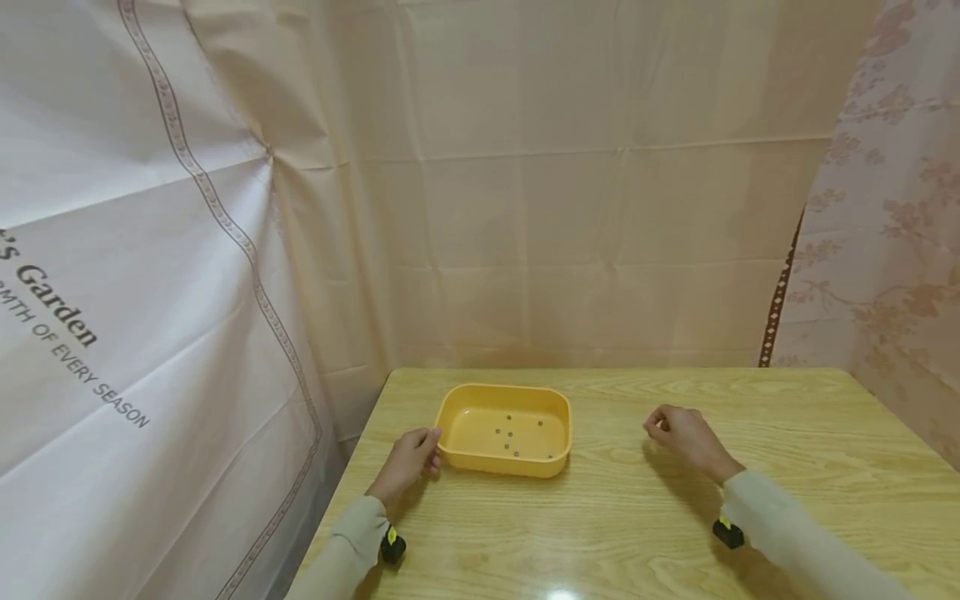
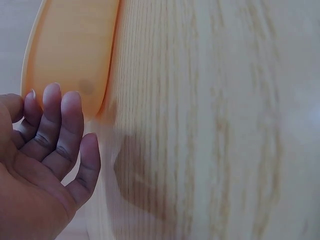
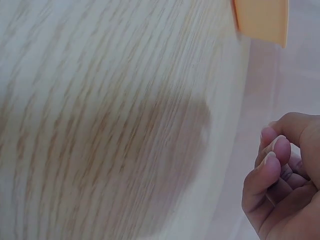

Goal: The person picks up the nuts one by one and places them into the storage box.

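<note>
1. Head view: my left hand (image 1: 408,458) rests against the left end of the yellow tray (image 1: 504,402), which sits on the counter (image 1: 750,467) with a few small dark beads (image 1: 510,433) in it. My right hand (image 1: 686,437) is well apart to the right, fingers curled in; whether they pinch anything, I cannot tell.
2. Left wrist view: my fingers (image 2: 60,125) lie nearly straight and together, tips touching the tray (image 2: 70,55) at its wall.
3. Right wrist view: my fingers (image 3: 272,160) are curled, tips bunched near the thumb, above bare counter (image 3: 100,125).
4. I judge the tray light, stiff, smooth plastic; it should slide easily. Best gripped by the rim at both short ends and kept level, or the beads will roll.
</note>
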### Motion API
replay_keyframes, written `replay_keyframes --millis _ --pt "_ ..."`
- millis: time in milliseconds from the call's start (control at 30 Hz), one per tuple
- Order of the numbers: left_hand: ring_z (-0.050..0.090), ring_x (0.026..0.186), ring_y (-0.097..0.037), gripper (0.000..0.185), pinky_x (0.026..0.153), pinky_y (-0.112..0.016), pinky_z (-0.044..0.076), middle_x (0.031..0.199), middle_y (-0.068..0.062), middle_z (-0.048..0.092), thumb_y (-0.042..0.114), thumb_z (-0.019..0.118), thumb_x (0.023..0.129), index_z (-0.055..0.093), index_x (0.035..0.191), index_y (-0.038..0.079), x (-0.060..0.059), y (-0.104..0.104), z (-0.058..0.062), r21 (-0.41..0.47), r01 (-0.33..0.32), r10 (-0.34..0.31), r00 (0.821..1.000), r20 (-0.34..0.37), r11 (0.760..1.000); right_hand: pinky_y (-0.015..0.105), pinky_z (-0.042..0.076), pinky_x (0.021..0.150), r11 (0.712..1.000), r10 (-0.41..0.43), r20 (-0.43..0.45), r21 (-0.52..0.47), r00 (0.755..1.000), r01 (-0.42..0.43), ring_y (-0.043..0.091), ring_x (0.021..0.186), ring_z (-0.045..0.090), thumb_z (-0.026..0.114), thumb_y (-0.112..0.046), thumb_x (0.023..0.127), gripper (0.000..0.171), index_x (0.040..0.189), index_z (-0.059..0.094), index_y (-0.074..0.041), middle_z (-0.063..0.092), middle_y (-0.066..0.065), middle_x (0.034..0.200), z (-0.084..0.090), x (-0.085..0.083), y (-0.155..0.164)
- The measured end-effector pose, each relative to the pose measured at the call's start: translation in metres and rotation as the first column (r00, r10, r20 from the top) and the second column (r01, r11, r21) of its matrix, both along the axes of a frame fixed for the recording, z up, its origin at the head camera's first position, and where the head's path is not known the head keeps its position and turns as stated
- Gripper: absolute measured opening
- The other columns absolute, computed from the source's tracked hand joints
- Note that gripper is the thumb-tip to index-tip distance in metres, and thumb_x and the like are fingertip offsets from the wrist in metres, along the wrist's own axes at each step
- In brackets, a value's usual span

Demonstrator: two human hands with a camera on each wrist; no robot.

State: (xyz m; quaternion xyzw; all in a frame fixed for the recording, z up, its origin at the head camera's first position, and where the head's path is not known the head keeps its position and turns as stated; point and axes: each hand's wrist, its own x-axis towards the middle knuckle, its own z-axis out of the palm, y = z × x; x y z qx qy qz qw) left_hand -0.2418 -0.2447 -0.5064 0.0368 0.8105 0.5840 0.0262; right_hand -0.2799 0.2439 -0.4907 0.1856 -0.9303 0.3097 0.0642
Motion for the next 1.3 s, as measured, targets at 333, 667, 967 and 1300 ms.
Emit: replay_keyframes --millis 333,667,967,1300 --pt "0.061 0.071 -0.018 0.041 0.064 -0.035 0.059 0.084 -0.013 0.063 0.035 0.049 0.111 0.061 0.101 -0.004 0.0 -0.001 0.0 -0.012 0.004 -0.005 1.0 -0.017 1.0 0.026 0.043 0.05 1.0 0.022 -0.028 0.003 0.999 -0.022 0.011 0.058 0.051 0.063 -0.01 0.102 0.011 0.099 0.069 -0.001 0.067 0.004 0.077 0.006 0.0 -0.012" --pt "0.063 0.072 -0.021 0.042 0.065 -0.035 0.06 0.087 -0.016 0.064 0.038 0.049 0.11 0.061 0.102 -0.002 -0.001 -0.003 -0.001 -0.006 0.022 -0.022 1.0 -0.006 1.0 0.025 0.04 0.048 0.999 0.037 -0.033 -0.015 0.999 -0.038 0.01 0.054 0.046 0.064 -0.011 0.102 0.011 0.099 0.069 -0.001 0.065 0.005 0.073 0.011 0.003 -0.026" --pt "0.061 0.07 -0.02 0.042 0.065 -0.038 0.059 0.085 -0.015 0.063 0.036 0.049 0.11 0.06 0.101 -0.003 0.001 0.0 0.0 0.0 0.008 -0.008 1.0 -0.012 1.0 0.025 0.04 0.046 0.998 0.056 -0.013 -0.034 0.998 -0.056 0.009 0.052 0.046 0.065 -0.011 0.102 0.013 0.099 0.069 0.001 0.064 0.006 0.07 0.016 0.002 -0.044" --pt "0.061 0.073 -0.021 0.04 0.065 -0.037 0.058 0.087 -0.015 0.063 0.034 0.048 0.111 0.061 0.103 -0.003 -0.001 0.0 -0.002 0.003 -0.01 0.01 1.0 -0.002 1.0 0.025 0.042 0.045 0.996 0.077 -0.018 -0.034 0.997 -0.078 0.009 0.051 0.047 0.065 -0.011 0.102 0.011 0.099 0.069 -0.001 0.063 0.006 0.068 0.018 0.003 -0.059"
